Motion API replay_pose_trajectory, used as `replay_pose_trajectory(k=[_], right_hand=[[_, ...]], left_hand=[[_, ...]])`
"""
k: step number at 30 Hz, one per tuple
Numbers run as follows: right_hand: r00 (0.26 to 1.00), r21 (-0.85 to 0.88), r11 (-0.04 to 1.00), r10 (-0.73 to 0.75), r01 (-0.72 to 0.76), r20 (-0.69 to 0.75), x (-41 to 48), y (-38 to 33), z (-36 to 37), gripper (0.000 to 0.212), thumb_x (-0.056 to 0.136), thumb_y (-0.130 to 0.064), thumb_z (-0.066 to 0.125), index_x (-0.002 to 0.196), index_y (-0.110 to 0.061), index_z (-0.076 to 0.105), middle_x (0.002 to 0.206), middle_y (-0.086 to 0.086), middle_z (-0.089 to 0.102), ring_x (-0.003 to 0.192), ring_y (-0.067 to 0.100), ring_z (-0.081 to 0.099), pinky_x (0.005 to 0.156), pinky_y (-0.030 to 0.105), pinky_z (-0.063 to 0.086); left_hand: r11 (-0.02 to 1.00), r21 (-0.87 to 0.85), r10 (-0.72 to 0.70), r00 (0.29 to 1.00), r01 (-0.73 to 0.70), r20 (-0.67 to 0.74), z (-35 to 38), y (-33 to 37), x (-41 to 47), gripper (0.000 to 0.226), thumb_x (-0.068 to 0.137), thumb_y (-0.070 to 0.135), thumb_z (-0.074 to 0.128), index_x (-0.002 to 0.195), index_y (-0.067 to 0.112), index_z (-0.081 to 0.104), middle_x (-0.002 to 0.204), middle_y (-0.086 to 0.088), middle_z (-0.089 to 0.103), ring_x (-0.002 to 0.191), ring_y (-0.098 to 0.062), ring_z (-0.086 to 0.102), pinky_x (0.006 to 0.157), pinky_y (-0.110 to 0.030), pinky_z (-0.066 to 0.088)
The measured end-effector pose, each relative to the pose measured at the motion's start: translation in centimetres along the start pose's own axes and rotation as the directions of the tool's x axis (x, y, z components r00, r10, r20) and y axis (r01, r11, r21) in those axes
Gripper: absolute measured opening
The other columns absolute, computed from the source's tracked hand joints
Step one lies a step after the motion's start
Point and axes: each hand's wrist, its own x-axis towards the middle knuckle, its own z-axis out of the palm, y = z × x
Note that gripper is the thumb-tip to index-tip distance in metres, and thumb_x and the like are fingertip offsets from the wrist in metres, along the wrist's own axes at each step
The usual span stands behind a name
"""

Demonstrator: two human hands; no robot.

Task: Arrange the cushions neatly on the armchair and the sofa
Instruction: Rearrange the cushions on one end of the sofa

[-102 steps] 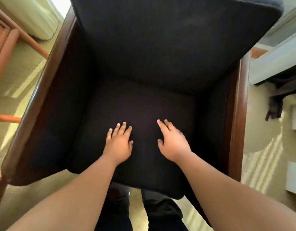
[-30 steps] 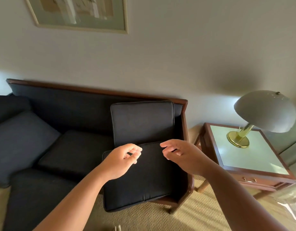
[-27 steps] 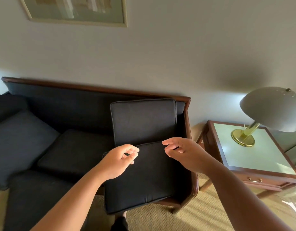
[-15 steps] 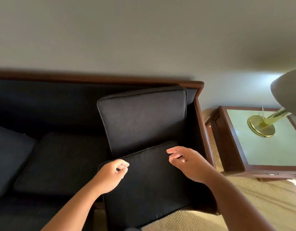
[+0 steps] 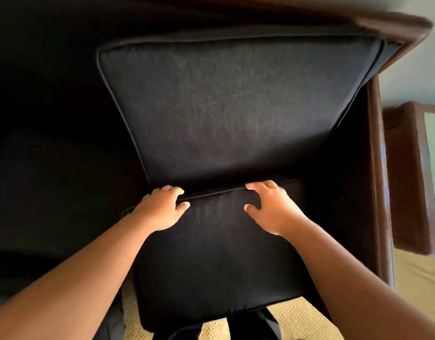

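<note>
Dark fabric covers the seat cushion (image 5: pixel 211 261), which lies flat at the right end of the sofa (image 5: pixel 52 168) with its front edge overhanging the seat. Both hands are at its rear edge: the left hand (image 5: pixel 160 212) has its fingers curled over the piped seam and thumb on top, clamped on it, while the right hand (image 5: pixel 270 207) hooks its fingers over the same edge (the grip looks looser, though the far side is hidden). A back cushion (image 5: pixel 231 109) leans upright behind, against the wooden arm (image 5: pixel 375 168). A side table (image 5: pixel 407 177) stands just beside the sofa on tan carpet (image 5: pixel 420 280).
</note>
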Motion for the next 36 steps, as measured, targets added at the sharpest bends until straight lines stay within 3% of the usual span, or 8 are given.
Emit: replay_pose_trajectory(k=[4,8,14,20,22,27,32,36], right_hand=[[0.993,-0.301,0.949,-0.072,0.097,0.094,6.1,1.2,3.1,0.068,0.098,-0.059,0.048,0.157,-0.032,0.031,0.162,0.001,0.034,0.152,0.027,0.021,0.124,0.047,0.014],[0.989,-0.429,0.893,-0.097,0.135,0.108,8.0,1.8,3.2,0.082,0.088,-0.079,0.037,0.156,-0.034,0.033,0.152,0.000,0.046,0.139,0.028,0.037,0.114,0.045,0.027],[0.953,-0.474,0.872,0.030,0.123,0.302,9.2,1.2,0.5,0.110,0.069,-0.096,0.045,0.160,-0.038,0.023,0.162,0.000,0.033,0.144,0.032,0.028,0.114,0.045,0.029],[0.914,-0.459,0.885,0.120,0.078,0.387,9.7,0.6,0.2,0.124,0.054,-0.101,0.053,0.158,-0.037,0.029,0.161,0.001,0.029,0.145,0.033,0.032,0.113,0.046,0.035],[0.901,-0.482,0.871,0.134,0.091,0.413,9.8,0.6,-0.2,0.127,0.049,-0.102,0.054,0.156,-0.034,0.036,0.154,0.003,0.034,0.141,0.033,0.036,0.111,0.046,0.034],[0.882,-0.486,0.858,0.094,0.164,0.463,9.0,0.3,-2.2,0.128,0.045,-0.101,0.058,0.150,-0.028,0.045,0.152,0.001,0.036,0.142,0.032,0.027,0.117,0.051,0.022],[0.852,-0.231,0.972,0.085,0.043,0.517,5.5,1.9,-2.7,0.118,0.037,-0.090,0.075,0.135,-0.032,0.042,0.110,-0.012,0.062,0.105,0.020,0.059,0.094,0.042,0.051],[0.849,-0.299,0.922,-0.056,0.246,0.526,2.5,3.5,-2.7,0.129,0.038,-0.088,0.075,0.148,-0.043,0.024,0.113,-0.018,0.059,0.110,0.016,0.052,0.104,0.038,0.041]], left_hand=[[0.994,-0.054,-0.089,0.996,0.090,0.023,1.9,-1.4,3.5,0.066,0.097,0.071,0.027,0.137,0.028,0.056,0.140,0.000,0.053,0.123,-0.027,0.055,0.102,-0.047,0.045],[0.990,-0.097,-0.095,0.993,0.101,0.068,1.6,-1.7,4.5,0.096,0.077,0.093,0.022,0.134,0.026,0.061,0.138,0.001,0.053,0.123,-0.024,0.055,0.099,-0.042,0.047],[0.993,-0.058,-0.087,0.975,0.101,0.206,-0.9,-0.7,4.0,0.116,0.063,0.101,0.025,0.144,0.024,0.053,0.151,0.000,0.048,0.134,-0.023,0.049,0.107,-0.039,0.043],[0.993,-0.050,-0.091,0.961,0.107,0.259,-3.0,1.4,5.1,0.115,0.056,0.107,0.016,0.107,0.022,0.074,0.110,0.000,0.070,0.101,-0.019,0.063,0.095,-0.040,0.049],[0.990,-0.081,-0.092,0.957,0.118,0.276,-3.5,1.9,5.5,0.116,0.059,0.105,0.017,0.110,0.019,0.074,0.112,-0.001,0.069,0.105,-0.021,0.062,0.099,-0.041,0.047],[0.998,-0.056,0.033,0.969,-0.019,0.247,-3.1,2.9,4.8,0.084,0.074,0.096,0.025,0.075,0.026,0.070,0.083,0.005,0.066,0.086,-0.016,0.063,0.079,-0.035,0.049],[0.996,-0.065,0.081,0.968,-0.068,0.237,-1.8,4.0,3.2,0.087,0.053,0.104,0.034,0.100,0.034,0.053,0.115,0.007,0.050,0.100,-0.015,0.054,0.083,-0.037,0.049],[0.993,-0.002,0.104,0.893,-0.114,0.439,-2.4,5.6,0.2,0.119,0.039,0.097,0.065,0.136,0.035,0.035,0.126,0.011,0.055,0.112,-0.019,0.057,0.095,-0.039,0.049]])
